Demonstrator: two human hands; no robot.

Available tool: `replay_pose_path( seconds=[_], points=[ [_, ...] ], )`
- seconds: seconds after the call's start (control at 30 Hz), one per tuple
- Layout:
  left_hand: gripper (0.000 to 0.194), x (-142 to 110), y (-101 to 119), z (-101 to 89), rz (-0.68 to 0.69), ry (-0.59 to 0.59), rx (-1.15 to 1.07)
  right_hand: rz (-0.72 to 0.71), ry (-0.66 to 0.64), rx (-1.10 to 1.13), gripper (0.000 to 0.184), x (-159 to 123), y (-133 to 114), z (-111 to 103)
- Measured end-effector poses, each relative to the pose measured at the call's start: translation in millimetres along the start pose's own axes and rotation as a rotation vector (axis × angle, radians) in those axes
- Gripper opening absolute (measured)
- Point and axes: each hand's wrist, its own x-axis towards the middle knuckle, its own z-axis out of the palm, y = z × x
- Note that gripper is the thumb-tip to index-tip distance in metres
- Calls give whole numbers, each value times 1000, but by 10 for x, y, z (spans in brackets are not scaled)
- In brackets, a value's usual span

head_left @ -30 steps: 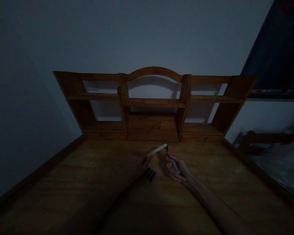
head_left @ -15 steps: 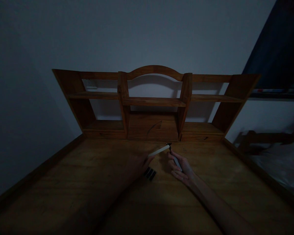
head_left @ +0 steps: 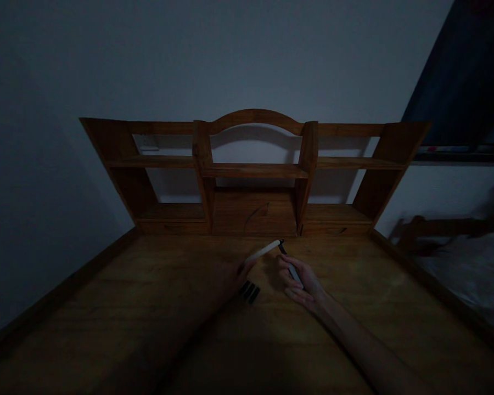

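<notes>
We see the grey-handled tool (head_left: pixel 295 275) turned to another angle in our right hand (head_left: pixel 308 281); its dark neck (head_left: pixel 282 249) slants up to the tip of the white stick (head_left: pixel 265 250), and for the work in hand we judge this to mean the attention sits at that tip, though we cannot tell whether tool and stick touch.

Against the picture from 0.5 seconds ago, the tool's head no longer spreads broadly behind the tip but shows as a small dark bit beside it; the whole view sits slightly further left, so part of the shift is our own head; the 3 dark pieces (head_left: pixel 249 291) keep their place on the surface (head_left: pixel 346 274).

Taking those pieces as our landmark, our left hand (head_left: pixel 233 274), dim in shadow, is just beyond and left of them, its grip closed on the stick's near end; the stick points beyond and right of them; our right grip, wrapped around the handle, is to their right; the wooden shelf unit (head_left: pixel 255 171) stands well beyond them.
</notes>
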Motion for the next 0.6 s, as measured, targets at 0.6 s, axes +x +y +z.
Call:
replay_pose_path(
  seconds=[0.6],
  points=[
    [48,22,-2,44,-13,-8,-53,15,13,-51,29,18,51,-2]
  ],
)
